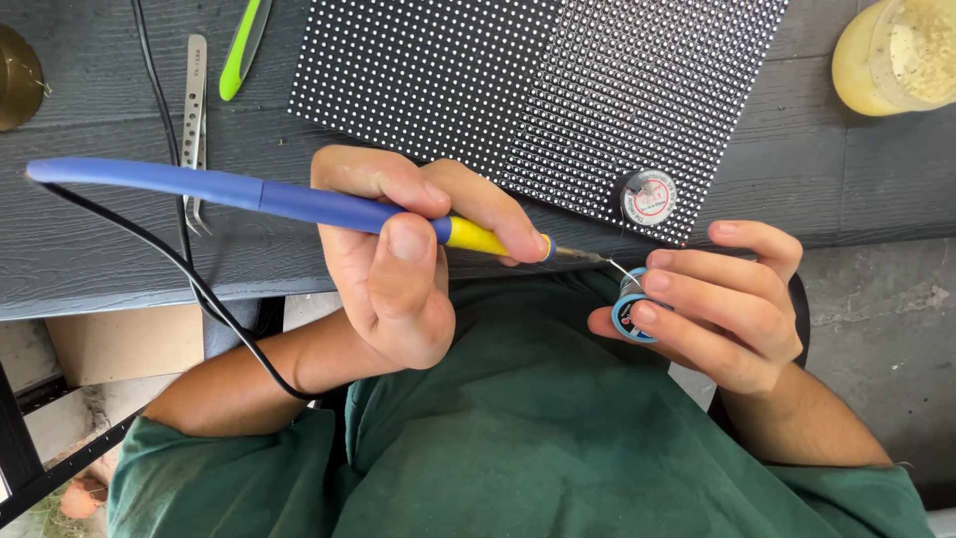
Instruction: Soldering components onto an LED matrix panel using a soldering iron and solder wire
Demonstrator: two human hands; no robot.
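My left hand (398, 264) grips a soldering iron (199, 189) with a long blue handle and a yellow collar, held level with its metal tip (583, 256) pointing right. My right hand (722, 299) holds a small blue-rimmed spool of solder wire (629, 311) between fingers and thumb. A thin strand of wire rises from the spool and meets the iron's tip. Both hands hover at the near edge of the dark grey table (100, 259), above my green shirt.
A black panel dotted with small white points (518, 90) lies on the table, with a small round tin (648, 196) on its near corner. Metal tweezers (195, 110), a green-handled tool (242, 45), a yellowish jar (896, 55) and the iron's black cable (189, 274) are nearby.
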